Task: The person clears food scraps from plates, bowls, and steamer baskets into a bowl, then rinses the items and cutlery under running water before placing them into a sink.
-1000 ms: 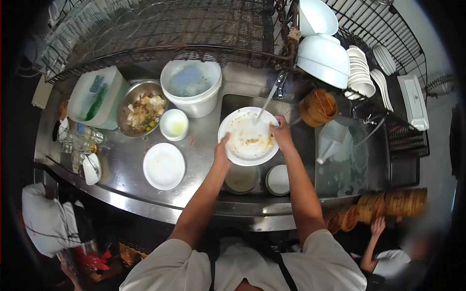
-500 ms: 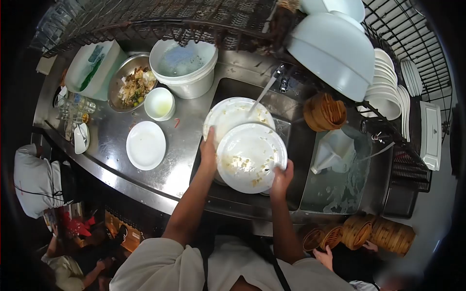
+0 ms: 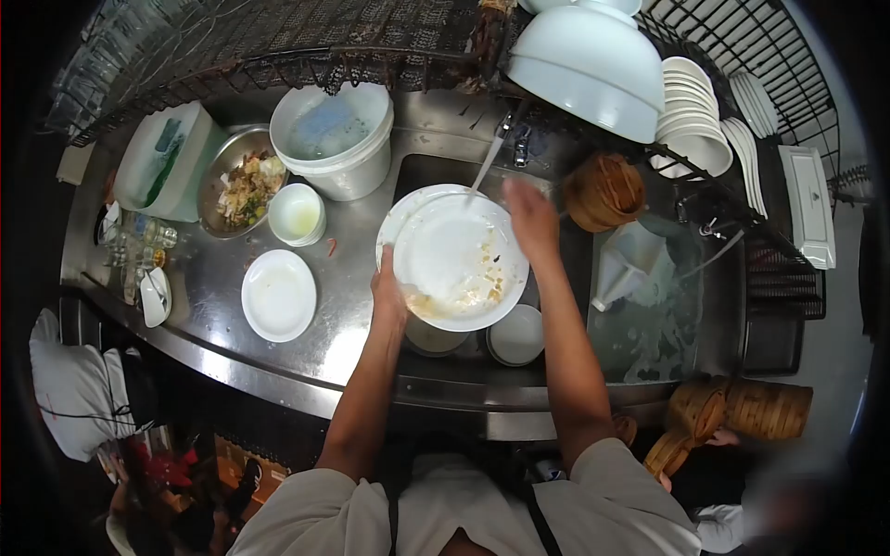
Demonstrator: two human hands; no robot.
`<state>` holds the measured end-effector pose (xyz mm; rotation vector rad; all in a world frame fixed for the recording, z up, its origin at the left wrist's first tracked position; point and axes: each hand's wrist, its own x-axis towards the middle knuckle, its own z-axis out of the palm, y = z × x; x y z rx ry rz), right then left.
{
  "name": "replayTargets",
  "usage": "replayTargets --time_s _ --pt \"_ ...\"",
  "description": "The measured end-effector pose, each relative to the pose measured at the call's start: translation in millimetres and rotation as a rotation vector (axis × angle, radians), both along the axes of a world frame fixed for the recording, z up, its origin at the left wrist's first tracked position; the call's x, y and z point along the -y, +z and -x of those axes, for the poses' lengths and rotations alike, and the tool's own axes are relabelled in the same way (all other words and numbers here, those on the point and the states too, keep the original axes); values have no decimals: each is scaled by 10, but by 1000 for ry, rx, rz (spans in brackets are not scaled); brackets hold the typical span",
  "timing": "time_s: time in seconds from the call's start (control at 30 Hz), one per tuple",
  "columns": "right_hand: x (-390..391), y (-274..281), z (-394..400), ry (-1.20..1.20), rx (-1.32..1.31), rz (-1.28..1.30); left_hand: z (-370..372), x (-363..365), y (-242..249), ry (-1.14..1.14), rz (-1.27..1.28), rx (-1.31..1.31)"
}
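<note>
"Steel counter (image 3: 209, 278), dark sink (image 3: 419, 170). Where are the plates (image 3: 445, 250)?"

"Above the sink, 2 overlapping, food bits on the upper surface."

"And the hands?"

"Left hand (image 3: 387, 295) grips their left rim, thumb on top, fingers hidden. Right hand (image 3: 531, 221) blurs by the upper right edge; I can't tell its finger shape, or whether it touches."

"Left of them?"

"White bucket (image 3: 348, 176), scrap-filled metal bowl (image 3: 212, 206)."

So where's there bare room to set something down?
The counter is bare between the small plate and the sink, apart from a red scrap, and between that plate and the white dish. It's crowded behind, with tub, food bowl, cup and bucket, and over the sink, where the left hand holds plates.
</note>
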<state>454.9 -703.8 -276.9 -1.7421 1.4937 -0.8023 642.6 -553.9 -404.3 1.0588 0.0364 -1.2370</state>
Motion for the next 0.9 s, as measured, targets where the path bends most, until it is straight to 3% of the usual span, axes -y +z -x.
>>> replayTargets --time_s 0.03,0.1,0.17,0.2,0.33,0.37,0.43,0.5,0.6,0.77,0.9 --pt "140 146 -115 -55 301 76 10 28 -79 -20 60 -37" --pt "433 378 -365 101 1121 -192 84 10 -114 -35 100 -136" --pt "650 549 -372 216 1067 -325 175 36 -8 -33 78 -250" --pt "714 484 -276 74 1009 -331 223 26 15 -16 81 -239" --pt "466 350 498 -91 789 -130 315 79 60 4 78 -179" --pt "284 264 614 -175 692 -39 327 60 47 -11 57 -157" --pt "-131 -189 740 34 217 -116 354 88 -18 0 50 -156" --pt "-466 -671 725 35 -41 -1 401 137 -93 -8 46 -123" --pt "-611 -1001 730 -176 324 -100 441 138 -259 -24 45 -60" --pt "-1160 -876 853 -324 535 -184 514 64 -709 -133 26 -159" --pt "-1467 -811 945 -396 592 -235 698 4 -395 -208 -64 -104"
